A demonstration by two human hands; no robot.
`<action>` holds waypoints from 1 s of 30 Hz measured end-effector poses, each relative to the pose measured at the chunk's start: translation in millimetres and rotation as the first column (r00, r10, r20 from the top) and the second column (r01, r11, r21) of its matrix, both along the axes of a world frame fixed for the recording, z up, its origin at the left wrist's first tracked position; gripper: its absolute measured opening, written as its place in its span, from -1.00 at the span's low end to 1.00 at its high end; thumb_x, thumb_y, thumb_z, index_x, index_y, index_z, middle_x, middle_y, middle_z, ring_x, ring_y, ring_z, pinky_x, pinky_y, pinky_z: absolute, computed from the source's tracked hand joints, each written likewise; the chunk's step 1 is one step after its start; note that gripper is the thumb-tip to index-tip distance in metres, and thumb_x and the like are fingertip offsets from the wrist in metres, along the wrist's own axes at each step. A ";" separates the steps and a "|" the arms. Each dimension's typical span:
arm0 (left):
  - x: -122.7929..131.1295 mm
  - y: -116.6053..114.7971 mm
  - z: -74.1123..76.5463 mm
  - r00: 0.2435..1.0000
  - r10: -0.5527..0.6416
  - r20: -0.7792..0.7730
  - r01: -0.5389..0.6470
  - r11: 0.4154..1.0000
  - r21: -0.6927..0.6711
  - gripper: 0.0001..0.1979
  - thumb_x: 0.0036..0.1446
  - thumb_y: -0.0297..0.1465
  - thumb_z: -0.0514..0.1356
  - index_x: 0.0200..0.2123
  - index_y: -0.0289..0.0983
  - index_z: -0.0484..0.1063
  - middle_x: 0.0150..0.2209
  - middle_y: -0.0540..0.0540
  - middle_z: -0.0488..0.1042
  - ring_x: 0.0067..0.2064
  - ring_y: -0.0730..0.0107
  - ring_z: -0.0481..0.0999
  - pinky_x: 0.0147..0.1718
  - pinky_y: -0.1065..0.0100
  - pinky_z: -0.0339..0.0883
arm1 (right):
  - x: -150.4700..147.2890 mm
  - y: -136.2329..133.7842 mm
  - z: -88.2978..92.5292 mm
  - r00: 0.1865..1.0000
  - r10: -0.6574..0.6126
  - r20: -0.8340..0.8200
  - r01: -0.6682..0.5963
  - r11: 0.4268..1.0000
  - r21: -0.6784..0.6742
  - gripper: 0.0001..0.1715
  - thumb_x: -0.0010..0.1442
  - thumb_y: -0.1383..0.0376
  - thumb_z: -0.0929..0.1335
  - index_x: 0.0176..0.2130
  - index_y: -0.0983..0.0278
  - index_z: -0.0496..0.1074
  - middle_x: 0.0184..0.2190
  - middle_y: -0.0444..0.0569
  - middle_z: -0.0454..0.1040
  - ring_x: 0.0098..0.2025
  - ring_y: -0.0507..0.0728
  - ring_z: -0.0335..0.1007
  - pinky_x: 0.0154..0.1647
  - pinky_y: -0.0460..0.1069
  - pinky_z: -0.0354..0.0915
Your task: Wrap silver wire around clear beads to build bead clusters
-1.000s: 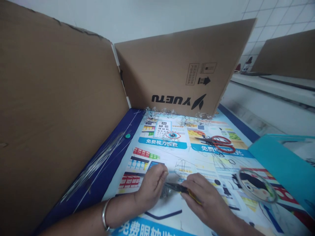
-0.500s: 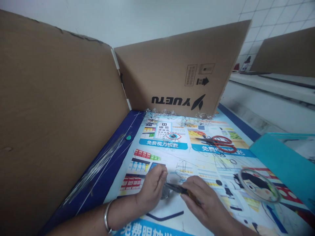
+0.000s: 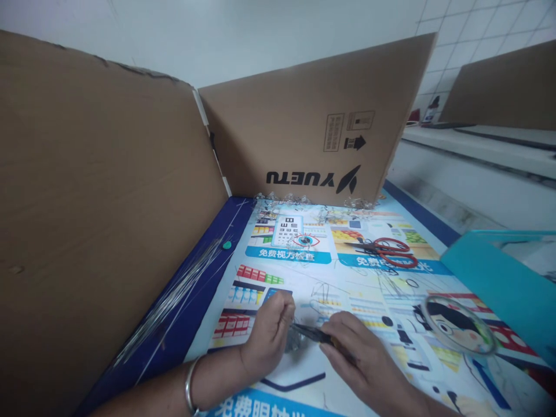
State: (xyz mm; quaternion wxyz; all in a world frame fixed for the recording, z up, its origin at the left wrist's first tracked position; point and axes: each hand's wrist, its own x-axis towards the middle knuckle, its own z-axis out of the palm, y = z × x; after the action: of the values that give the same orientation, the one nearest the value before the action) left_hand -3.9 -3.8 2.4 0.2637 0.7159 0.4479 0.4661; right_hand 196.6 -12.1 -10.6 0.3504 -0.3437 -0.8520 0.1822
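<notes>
My right hand [image 3: 362,359] is closed round the handles of a pair of pliers [image 3: 315,334], whose dark jaws point left. Their tips reach the curled fingers of my left hand [image 3: 271,330], which wears a silver bangle on its wrist. Just below the jaws, beside the left palm, is a greyish, shiny wire piece [image 3: 295,343], blurred and partly covered by that hand. The left fingers appear pinched on it, though the exact grip is hidden. Both hands are low over the printed sheet [image 3: 304,365].
Red-handled scissors [image 3: 393,253] lie behind the hands. Long thin wires [image 3: 174,301] run along the left edge. A clear round dish [image 3: 460,325] and a teal box [image 3: 499,278] are at right. Tangled wire pieces [image 3: 356,204] line the cardboard wall [image 3: 243,127].
The camera view shifts slightly. Both hands and the pliers keep nearly the same position.
</notes>
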 end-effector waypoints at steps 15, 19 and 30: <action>-0.4 1.3 -4.2 0.998 0.009 0.055 -0.007 0.999 -0.035 -0.73 0.33 -0.32 -0.13 -0.41 -0.24 0.18 -0.47 0.01 0.19 -0.42 0.41 0.20 -0.39 0.39 0.14 | -3.3 -3.2 2.0 0.997 -0.081 0.000 0.081 0.997 -0.013 -0.81 0.21 0.36 0.25 -0.14 0.21 0.31 -0.27 0.01 0.35 -0.24 0.12 0.37 -0.25 0.01 0.38; -0.1 1.0 -3.6 0.999 0.006 0.038 -0.005 0.999 -0.035 -0.72 0.32 -0.32 -0.14 -0.43 -0.24 0.17 -0.47 0.01 0.19 -0.42 0.41 0.20 -0.40 0.39 0.13 | -2.7 -3.0 1.1 0.998 -0.066 -0.004 0.066 0.998 -0.019 -0.81 0.21 0.38 0.24 -0.13 0.22 0.30 -0.26 0.02 0.35 -0.23 0.12 0.36 -0.24 0.02 0.37; 0.9 -0.2 -2.9 0.998 0.019 0.055 -0.018 1.000 -0.019 -0.73 0.32 -0.32 -0.12 -0.42 -0.24 0.18 -0.48 0.02 0.19 -0.43 0.42 0.20 -0.41 0.40 0.14 | -4.7 -3.1 1.2 0.998 -0.058 -0.026 0.058 0.998 -0.019 -0.80 0.21 0.39 0.24 -0.13 0.21 0.28 -0.25 0.02 0.32 -0.22 0.13 0.35 -0.24 0.02 0.37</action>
State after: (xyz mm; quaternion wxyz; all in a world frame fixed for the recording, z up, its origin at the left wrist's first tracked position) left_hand -3.0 -3.9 -0.5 0.2783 0.6961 0.4514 0.4841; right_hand 192.0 -15.1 -9.5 0.3637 -0.3689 -0.8353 0.1841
